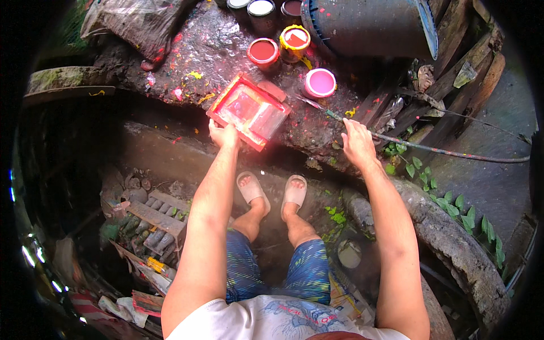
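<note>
My left hand (223, 135) is closed on the near left edge of a wooden frame (260, 141) stained red and orange, with a pale panel inside. The frame tilts over the edge of a paint-spattered slab (198, 62). My right hand (359, 143) is wrapped round a thin, spotted hose (447, 150). The hose end points left toward the frame, and a pale streak like a water jet shows in front of it. Just beyond stands an open tub of pink paint (321, 83). Farther back are an open pot of red paint (263, 52) and a yellow-rimmed pot (294, 39).
Several more pots (261, 8) stand at the back, beside a dark barrel (368, 28) lying on its side. Old boards (481, 85) lean at the right. A plastic sheet (136, 22) lies back left. Bottles (164, 238) and scraps fill the lower left. My feet (294, 192) are in sandals.
</note>
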The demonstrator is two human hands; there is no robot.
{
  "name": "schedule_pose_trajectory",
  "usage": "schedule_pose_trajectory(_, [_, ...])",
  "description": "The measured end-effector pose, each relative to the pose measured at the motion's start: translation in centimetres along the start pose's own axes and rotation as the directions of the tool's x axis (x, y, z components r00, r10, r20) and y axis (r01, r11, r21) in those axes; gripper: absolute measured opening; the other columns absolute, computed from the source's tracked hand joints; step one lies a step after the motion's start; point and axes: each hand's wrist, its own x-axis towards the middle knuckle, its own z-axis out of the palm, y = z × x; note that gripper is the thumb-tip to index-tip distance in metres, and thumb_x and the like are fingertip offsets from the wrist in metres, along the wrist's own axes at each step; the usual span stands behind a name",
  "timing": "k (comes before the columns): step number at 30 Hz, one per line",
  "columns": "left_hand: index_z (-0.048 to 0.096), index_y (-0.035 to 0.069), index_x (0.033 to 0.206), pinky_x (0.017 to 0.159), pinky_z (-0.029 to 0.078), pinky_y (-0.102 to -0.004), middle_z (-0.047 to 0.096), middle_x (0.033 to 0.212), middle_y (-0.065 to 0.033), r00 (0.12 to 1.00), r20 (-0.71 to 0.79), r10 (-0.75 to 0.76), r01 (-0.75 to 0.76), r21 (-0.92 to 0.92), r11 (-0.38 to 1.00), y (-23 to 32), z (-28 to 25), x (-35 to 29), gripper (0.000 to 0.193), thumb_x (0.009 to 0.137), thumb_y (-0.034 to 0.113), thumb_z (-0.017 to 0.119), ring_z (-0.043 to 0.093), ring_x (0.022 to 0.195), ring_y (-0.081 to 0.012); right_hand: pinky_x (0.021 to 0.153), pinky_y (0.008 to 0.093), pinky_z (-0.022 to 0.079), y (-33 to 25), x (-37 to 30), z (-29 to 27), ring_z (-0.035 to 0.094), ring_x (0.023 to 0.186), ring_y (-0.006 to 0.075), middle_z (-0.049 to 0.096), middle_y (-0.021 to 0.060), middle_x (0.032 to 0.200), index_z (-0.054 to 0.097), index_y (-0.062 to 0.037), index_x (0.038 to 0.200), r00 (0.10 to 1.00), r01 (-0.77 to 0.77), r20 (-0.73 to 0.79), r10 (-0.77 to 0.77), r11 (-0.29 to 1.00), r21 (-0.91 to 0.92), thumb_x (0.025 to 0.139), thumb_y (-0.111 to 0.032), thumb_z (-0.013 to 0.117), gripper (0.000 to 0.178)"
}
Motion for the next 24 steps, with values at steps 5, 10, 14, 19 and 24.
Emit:
schedule_pose_trajectory(5, [0.043, 0.002, 0.162, 0.119, 0.053, -0.0411, 0.066, 0.149, -0.0158, 0.984, 0.150, -0.099, 0.114, -0.095, 0.989, -0.1, 2.1, 0.7, 0.083, 0.087, -0.022, 0.070, 0.067, 0.136, -0.0263, 0.113, 0.0529, 0.051, 0.1, 0.5, 0.8, 0.063, 0.133, 0.0378, 0.067, 0.0176, 0.142, 0.059, -0.0054, 0.154, 0.999, -0.006, -0.034, 0.003, 0.995, -0.102, 0.105, -0.025, 0.073, 0.055])
schedule_pose_trajectory(10, [0.048, -0.001, 0.160, 0.128, 0.041, -0.0545, 0.064, 0.150, -0.0263, 0.959, -0.017, 0.282, -0.208, 0.633, 0.746, -0.1, 3.2, -3.0, 0.086, 0.085, 0.015, 0.085, 0.059, 0.140, -0.0472, 0.106, 0.0544, 0.053, 0.6, 1.3, 0.8, 0.066, 0.122, 0.0384, 0.070, 0.0170, 0.126, 0.067, -0.0065, 0.143, 0.994, -0.063, 0.076, 0.078, 0.980, -0.188, 0.106, -0.026, 0.073, 0.043])
schedule_pose_trajectory(14, [0.055, 0.001, 0.156, 0.125, 0.043, -0.0536, 0.065, 0.149, -0.0244, 0.740, 0.531, 0.414, -0.645, 0.384, 0.661, -0.7, 4.7, -5.2, 0.087, 0.079, 0.020, 0.091, 0.058, 0.141, -0.0453, 0.097, 0.0533, 0.058, 0.3, 0.9, 1.0, 0.068, 0.113, 0.0400, 0.069, 0.0179, 0.115, 0.073, -0.0059, 0.125, 0.999, -0.007, 0.035, 0.010, 0.995, -0.096, 0.106, -0.022, 0.071, 0.025])
schedule_pose_trajectory(19, [0.046, 0.003, 0.163, 0.126, 0.043, -0.0520, 0.061, 0.151, -0.0257, 0.747, 0.631, 0.208, -0.650, 0.631, 0.423, -0.5, 8.5, -8.9, 0.103, 0.078, 0.031, 0.099, 0.059, 0.141, -0.0442, 0.095, 0.0500, 0.058, -0.5, 0.1, -0.8, 0.070, 0.108, 0.0349, 0.070, 0.0146, 0.111, 0.068, -0.0075, 0.128, 0.994, 0.097, -0.048, -0.100, 0.993, -0.068, 0.107, -0.023, 0.069, 0.026])
schedule_pose_trajectory(24, [0.049, 0.002, 0.157, 0.116, 0.052, -0.0519, 0.062, 0.150, -0.0253, 0.680, 0.727, 0.097, -0.732, 0.663, 0.158, -0.3, 9.6, -6.8, 0.090, 0.082, 0.024, 0.095, 0.066, 0.131, -0.0430, 0.082, 0.0453, 0.063, -3.6, -0.6, -4.4, 0.074, 0.093, 0.0314, 0.073, 0.0117, 0.101, 0.056, -0.0126, 0.160, 0.964, 0.256, -0.076, -0.254, 0.966, 0.026, 0.100, -0.013, 0.072, 0.062])
